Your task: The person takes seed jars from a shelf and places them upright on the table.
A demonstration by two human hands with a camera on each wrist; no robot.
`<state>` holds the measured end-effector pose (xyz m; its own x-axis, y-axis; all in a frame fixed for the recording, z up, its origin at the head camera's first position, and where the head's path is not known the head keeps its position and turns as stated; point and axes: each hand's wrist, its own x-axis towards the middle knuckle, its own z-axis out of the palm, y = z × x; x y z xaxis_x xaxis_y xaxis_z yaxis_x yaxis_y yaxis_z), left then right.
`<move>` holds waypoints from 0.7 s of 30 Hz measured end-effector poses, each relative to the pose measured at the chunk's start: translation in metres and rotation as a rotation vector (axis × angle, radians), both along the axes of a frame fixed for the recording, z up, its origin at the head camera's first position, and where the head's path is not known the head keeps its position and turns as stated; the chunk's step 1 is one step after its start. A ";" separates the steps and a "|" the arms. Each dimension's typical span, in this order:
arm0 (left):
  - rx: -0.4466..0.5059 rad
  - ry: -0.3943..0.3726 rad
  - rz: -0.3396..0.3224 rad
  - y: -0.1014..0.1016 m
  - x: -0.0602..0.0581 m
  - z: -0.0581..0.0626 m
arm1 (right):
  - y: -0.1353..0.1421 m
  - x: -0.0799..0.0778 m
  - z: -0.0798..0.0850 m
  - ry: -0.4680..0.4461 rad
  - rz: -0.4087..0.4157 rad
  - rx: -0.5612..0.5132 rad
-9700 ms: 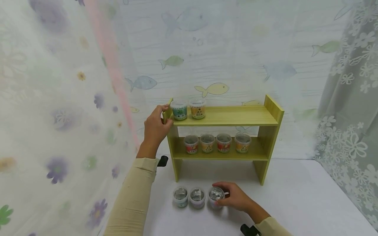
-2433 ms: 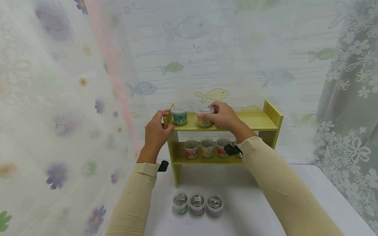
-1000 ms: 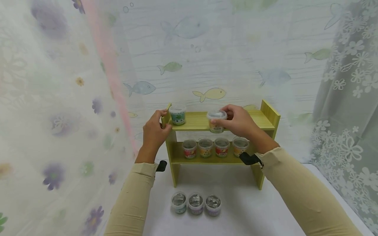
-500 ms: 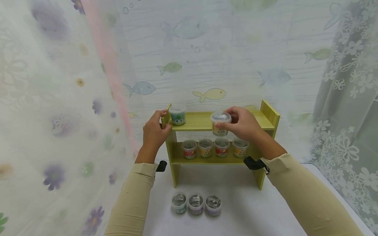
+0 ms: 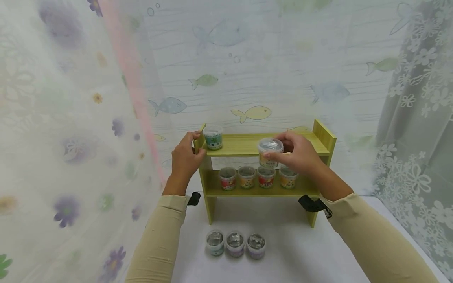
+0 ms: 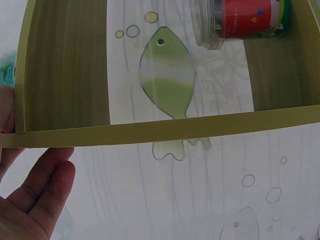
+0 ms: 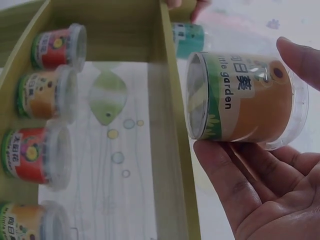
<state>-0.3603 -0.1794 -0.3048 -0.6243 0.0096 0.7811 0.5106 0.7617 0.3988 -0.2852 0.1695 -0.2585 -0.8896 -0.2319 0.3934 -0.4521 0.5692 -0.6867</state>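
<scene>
My right hand (image 5: 301, 153) holds a clear-lidded tub with an orange sunflower label (image 5: 270, 152), in front of the upper board of a small wooden shelf (image 5: 244, 146). In the right wrist view the thumb lies over the orange tub (image 7: 255, 100) and the fingers sit under it. My left hand (image 5: 185, 154) grips the shelf's left side panel at the top. Right beside it, a teal-labelled tub (image 5: 213, 138) stands on the upper board. The left wrist view shows the left fingers (image 6: 52, 185) at the board's edge.
On the middle board stand several tubs, red-labelled (image 5: 227, 179) and orange-labelled (image 5: 246, 177) by turns. Three foil-topped tubs, teal (image 5: 215, 243) and purple (image 5: 235, 244), are lined up on the white table (image 5: 293, 251) in front. A fish-print curtain (image 5: 283, 70) hangs behind.
Earlier the right hand was at a foil-topped tub on the table, then at the orange tub on the upper board. Since then it has drawn that tub right and forward. The left hand stays put.
</scene>
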 end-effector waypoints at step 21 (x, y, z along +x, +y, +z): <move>0.003 0.006 -0.011 -0.001 -0.004 -0.002 | 0.014 0.024 -0.059 -0.016 0.006 -0.026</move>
<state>-0.3641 -0.1804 -0.3071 -0.6191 0.0139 0.7852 0.5215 0.7548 0.3979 -0.2614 0.1831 -0.3172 -0.8946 -0.2269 0.3849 -0.4440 0.5486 -0.7084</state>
